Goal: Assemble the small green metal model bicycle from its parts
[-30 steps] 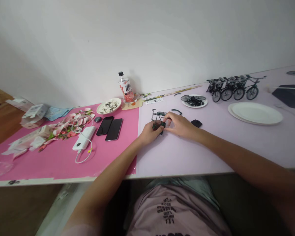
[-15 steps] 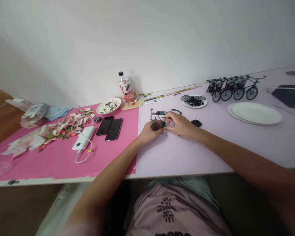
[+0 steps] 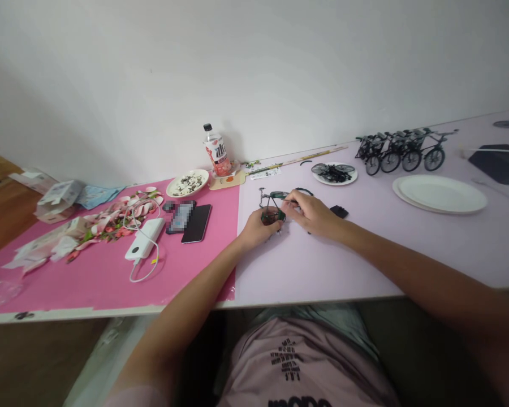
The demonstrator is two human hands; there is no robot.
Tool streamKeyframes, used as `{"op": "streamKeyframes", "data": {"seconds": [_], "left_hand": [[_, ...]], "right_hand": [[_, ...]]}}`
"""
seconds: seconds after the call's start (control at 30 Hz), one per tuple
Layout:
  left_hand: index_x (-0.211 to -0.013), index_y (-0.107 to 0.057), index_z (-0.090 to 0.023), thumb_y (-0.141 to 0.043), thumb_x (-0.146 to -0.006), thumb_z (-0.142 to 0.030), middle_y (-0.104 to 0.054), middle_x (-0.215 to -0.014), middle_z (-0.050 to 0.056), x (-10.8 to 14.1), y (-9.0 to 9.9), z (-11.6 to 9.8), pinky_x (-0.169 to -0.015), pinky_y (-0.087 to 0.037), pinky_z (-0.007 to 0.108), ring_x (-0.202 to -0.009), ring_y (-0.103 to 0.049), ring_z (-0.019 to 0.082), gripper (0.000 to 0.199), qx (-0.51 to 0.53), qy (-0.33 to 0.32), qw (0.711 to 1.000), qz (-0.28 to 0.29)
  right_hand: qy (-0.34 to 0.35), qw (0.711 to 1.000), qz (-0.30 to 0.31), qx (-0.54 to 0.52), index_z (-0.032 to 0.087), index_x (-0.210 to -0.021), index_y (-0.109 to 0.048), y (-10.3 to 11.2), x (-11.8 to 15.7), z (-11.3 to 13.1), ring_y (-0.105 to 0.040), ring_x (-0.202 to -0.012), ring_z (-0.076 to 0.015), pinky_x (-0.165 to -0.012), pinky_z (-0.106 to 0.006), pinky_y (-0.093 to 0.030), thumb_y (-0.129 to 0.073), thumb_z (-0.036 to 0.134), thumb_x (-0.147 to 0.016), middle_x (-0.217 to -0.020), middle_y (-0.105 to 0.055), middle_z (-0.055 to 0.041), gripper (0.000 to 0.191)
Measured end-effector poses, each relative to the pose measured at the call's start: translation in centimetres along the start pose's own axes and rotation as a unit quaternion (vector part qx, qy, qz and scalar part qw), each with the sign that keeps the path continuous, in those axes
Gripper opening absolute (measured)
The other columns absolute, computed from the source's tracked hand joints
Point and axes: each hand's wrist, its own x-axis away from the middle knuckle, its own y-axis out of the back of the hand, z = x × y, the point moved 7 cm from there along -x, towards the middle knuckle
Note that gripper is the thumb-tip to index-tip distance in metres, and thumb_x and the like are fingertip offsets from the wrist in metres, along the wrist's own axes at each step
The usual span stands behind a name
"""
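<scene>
Shirt: pinkish, dark print [image 3: 286, 362], nearest the camera.
Worktop: lilac right, pink left [image 3: 322, 265].
Power bank: white, cable attached, on the pink side [image 3: 145, 239].
Left hand: gripping the model bicycle [image 3: 280, 215] between thumb and fingers [image 3: 258, 227].
Phones: two side by side, left of left hand; one black [image 3: 197, 224], one pixelated [image 3: 181, 217].
Right hand: fingers bent together beside the bike; cannot tell if gripping it [image 3: 309, 216].
Bicycle position: green, between the hands, lilac side, handlebar pointing away.
Black piece: flat, just right of right hand [image 3: 339, 211].
White plates: two, overlapping, far right [image 3: 445, 193].
Parts plate: white, black parts heaped on it [image 3: 353, 178].
Bottle: upright, black cap, by the wall [image 3: 219, 152].
Bicycle row: several dark ones standing close together, wall side [image 3: 412, 157].
</scene>
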Motion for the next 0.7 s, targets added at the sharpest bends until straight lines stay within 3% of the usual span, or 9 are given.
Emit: {"op": "streamKeyframes", "data": {"seconds": [0.27,0.47,0.7], "left_hand": [[-0.109,-0.07,-0.013,-0.077,-0.079,-0.021,-0.073,-0.095,0.006,-0.1,0.2,0.6,-0.078,-0.054,0.029,-0.077,-0.064,0.013,0.032,-0.001,0.018,1.0,-0.025],[-0.11,-0.07,-0.013,-0.078,-0.079,-0.021,-0.073,-0.095,0.006,-0.2,0.0,1.0,-0.08,-0.055,0.03,-0.078,-0.065,0.014,0.033,0.011,0.026,0.999,-0.016],[-0.111,-0.07,-0.012,-0.077,-0.08,-0.02,-0.073,-0.094,0.007,-0.2,0.1,1.0,-0.08,-0.055,0.03,-0.079,-0.066,0.014,0.033,0.016,0.025,0.999,-0.016]], "right_hand": [[0.0,0.986,-0.151,-0.066,0.026,-0.092,-0.054,3.0,-0.2,-1.0,-0.066,-0.082,-0.0228,-0.075,-0.037,-0.054,-0.02,0.07,-0.106,-0.087,-0.07,-0.0077,0.057],[0.01,0.965,-0.241,-0.102,0.028,-0.108,-0.056,4.6,-0.4,-1.9,-0.067,-0.079,-0.0215,-0.072,-0.037,-0.057,-0.031,0.066,-0.107,-0.084,-0.068,-0.0043,0.046],[-0.004,0.961,-0.258,-0.101,0.028,-0.109,-0.053,4.9,-0.5,-2.5,-0.067,-0.083,-0.0218,-0.07,-0.036,-0.056,-0.034,0.055,-0.108,-0.087,-0.068,-0.0045,0.033]]}}
